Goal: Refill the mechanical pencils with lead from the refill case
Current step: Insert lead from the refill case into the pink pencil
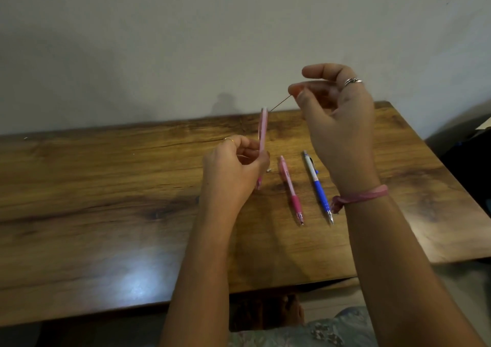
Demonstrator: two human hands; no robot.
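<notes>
My left hand (233, 168) holds a pale pink mechanical pencil (263, 131) upright above the table, its open top end pointing up. My right hand (337, 123) pinches a thin dark lead (280, 103) between thumb and forefinger; the lead slants down to the left and its lower tip meets the pencil's top. A second pink pencil (291, 189) and a blue and white pencil (317, 185) lie side by side on the wooden table (106, 187), tips toward me. The refill case is not in sight.
A tiny light-coloured piece (269, 170) lies on the table just right of my left hand. The table's back edge runs along a plain wall (186, 41). Dark objects (467, 166) stand past the table's right edge.
</notes>
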